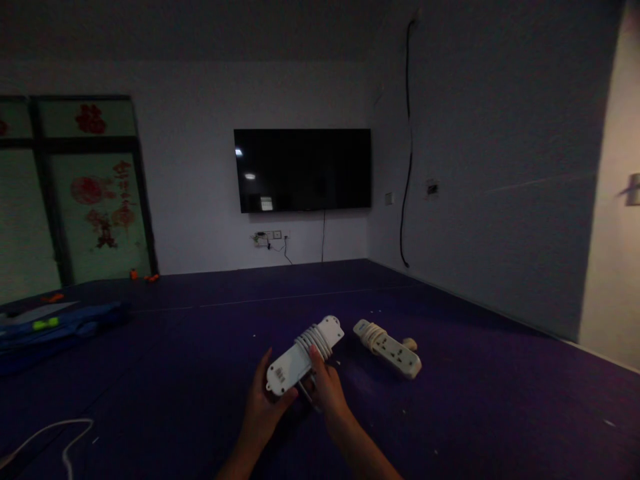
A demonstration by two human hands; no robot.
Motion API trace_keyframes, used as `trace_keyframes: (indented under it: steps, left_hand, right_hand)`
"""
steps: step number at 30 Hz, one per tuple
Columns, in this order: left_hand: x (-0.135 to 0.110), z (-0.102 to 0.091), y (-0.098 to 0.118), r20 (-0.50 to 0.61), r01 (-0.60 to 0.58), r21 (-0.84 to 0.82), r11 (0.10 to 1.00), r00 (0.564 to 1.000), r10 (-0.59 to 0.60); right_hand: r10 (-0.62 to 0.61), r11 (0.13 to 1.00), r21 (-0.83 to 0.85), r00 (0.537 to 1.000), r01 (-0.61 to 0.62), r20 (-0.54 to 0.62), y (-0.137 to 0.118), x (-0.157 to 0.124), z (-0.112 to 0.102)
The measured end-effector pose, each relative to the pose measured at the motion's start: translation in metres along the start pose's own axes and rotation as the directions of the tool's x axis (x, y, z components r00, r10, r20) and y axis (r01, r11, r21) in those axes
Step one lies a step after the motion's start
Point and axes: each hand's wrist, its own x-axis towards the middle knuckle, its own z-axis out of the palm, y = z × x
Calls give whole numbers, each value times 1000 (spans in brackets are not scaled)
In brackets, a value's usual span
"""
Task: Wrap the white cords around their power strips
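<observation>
A white power strip point(291, 366) is held up in front of me, its labelled underside facing up. Its cord point(315, 341) is coiled around the far half. My left hand point(263, 405) grips the near left end, thumb along the lower edge. With closed fingers, my right hand point(327, 389) holds the cord at the coil, thumb on the loops; a short length of cord hangs below the strip there. A second power strip point(399, 355) lies to the right on the dark purple surface, sockets up, its cord wound round its far end.
A blue cloth point(85, 321) lies at the left, with small orange objects point(151, 278) near the window wall. A white cable point(75, 423) curls at the lower left. Beyond are a wall-mounted television point(303, 171) and a hanging black cable point(410, 147).
</observation>
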Motion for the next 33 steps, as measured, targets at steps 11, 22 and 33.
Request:
trace_keyframes:
  steps: [11, 22, 33]
  left_hand:
    - [-3, 6, 21, -23, 104, -60, 993, 994, -106]
    - [4, -4, 20, -8, -65, 212, 975, 998, 68]
    - [4, -10, 18, 17, -140, 351, 926, 990, 143]
  right_hand:
    - [-48, 982, -185, 999, 44, -19, 5, 2, -1]
    - [-14, 984, -179, 999, 23, 47, 10, 5, -4]
    - [21, 991, -134, 995, -7, 101, 3, 4, -4]
